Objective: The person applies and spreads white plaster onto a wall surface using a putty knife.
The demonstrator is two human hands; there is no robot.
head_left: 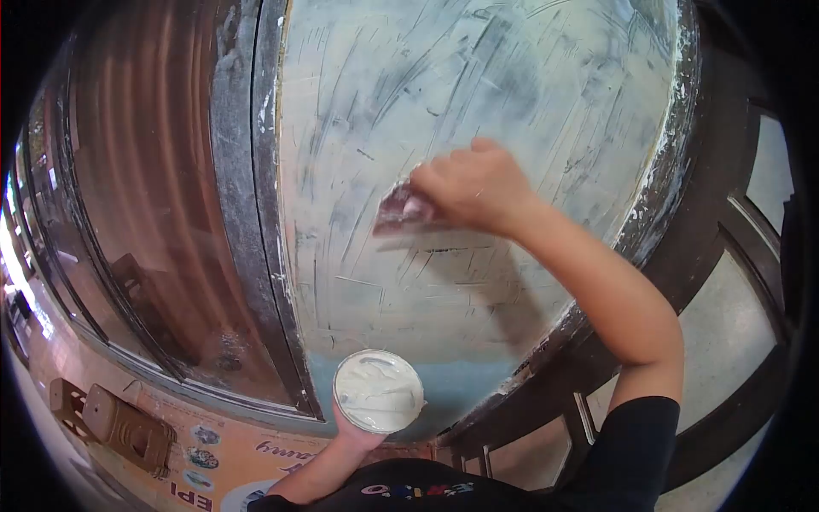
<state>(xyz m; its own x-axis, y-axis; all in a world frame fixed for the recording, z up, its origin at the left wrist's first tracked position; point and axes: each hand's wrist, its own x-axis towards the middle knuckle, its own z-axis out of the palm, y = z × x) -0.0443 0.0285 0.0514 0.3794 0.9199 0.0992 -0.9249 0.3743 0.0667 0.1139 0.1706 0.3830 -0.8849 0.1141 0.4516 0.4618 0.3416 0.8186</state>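
Note:
My right hand (478, 186) is closed around a reddish-brown putty knife (394, 215), whose wide edge lies close to or against the upright panel (341, 111). The hand hides the knife's handle, and its blade is slightly blurred. Pale filler covers much of the panel in streaks, with grey patches showing through. Low in front of my body, my left hand (362, 435) grips a round tub (378, 392) from below and the side. White putty with a smeared surface is inside the tub.
A dark, paint-spotted frame (243, 171) borders the panel on the left, beside glass with brown curtains (153, 128). More dark framing (682, 171) stands at right. Brown plastic stools (128, 431) and a printed orange banner (226, 452) are at lower left.

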